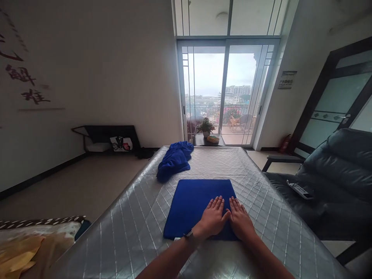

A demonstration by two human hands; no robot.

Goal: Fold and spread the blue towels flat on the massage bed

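Observation:
A blue folded cloth (190,205), flat and roughly square, lies on the silver quilted table cover (133,217). My left hand (213,217) rests palm down on its right half, fingers stretched out. Beside it, my right hand (240,219) lies flat along the cloth's right edge, fingers extended forward. The two thumbs are close together. Farther off, toward the far left of the table, sits a crumpled blue cloth (176,159); neither hand touches it.
A black armchair (325,186) with a remote-like device (300,190) on its seat stands at the right. Yellowish cloth (21,255) lies at the lower left. Beyond the table, a small stand (199,141) holds a potted plant (206,128) before glass sliding doors.

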